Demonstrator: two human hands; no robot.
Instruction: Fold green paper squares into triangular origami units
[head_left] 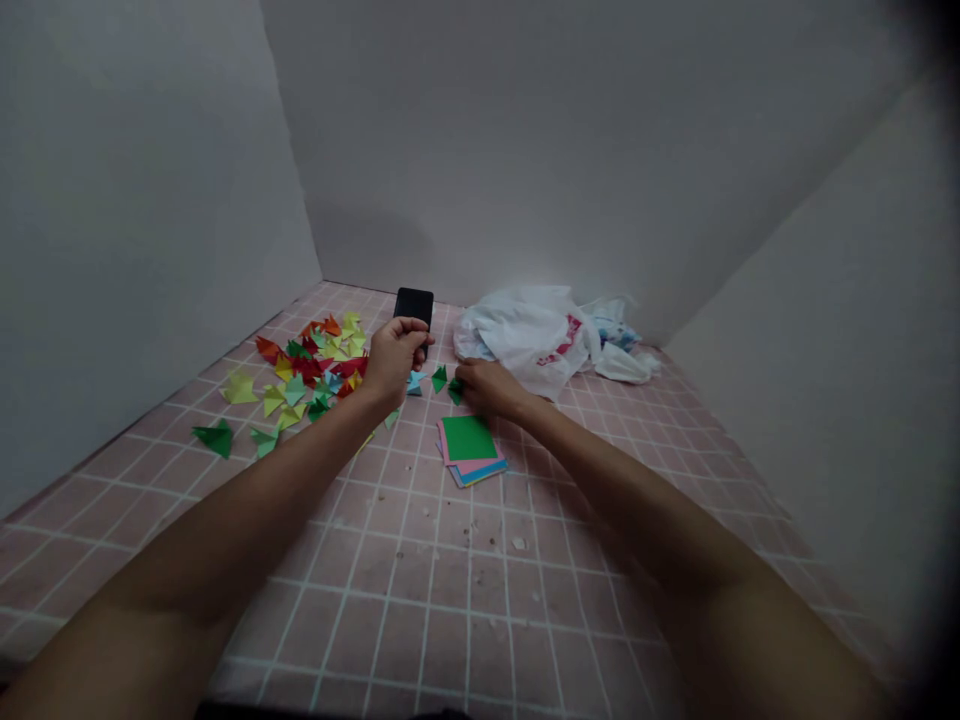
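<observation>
My right hand (489, 386) is closed, its fingertips on a small dark green folded paper (455, 391) above the tiled surface. Just left of it is another green folded paper (439, 378), apart from both hands. My left hand (396, 358) is closed in a pinch in front of a black phone (415, 303); anything between its fingertips is too small to make out. A light blue folded paper (415, 382) lies by the left wrist. Nearer to me sits a loose stack of square papers, a green sheet (469, 438) on top, with pink, blue and yellow edges showing.
Many folded papers in red, yellow, orange and green, among them a yellow one (240, 387), are scattered at the left. A crumpled white plastic bag (525, 330) lies against the back wall. Small scraps (519, 543) dot the pink tiled surface (360, 600). Walls enclose three sides.
</observation>
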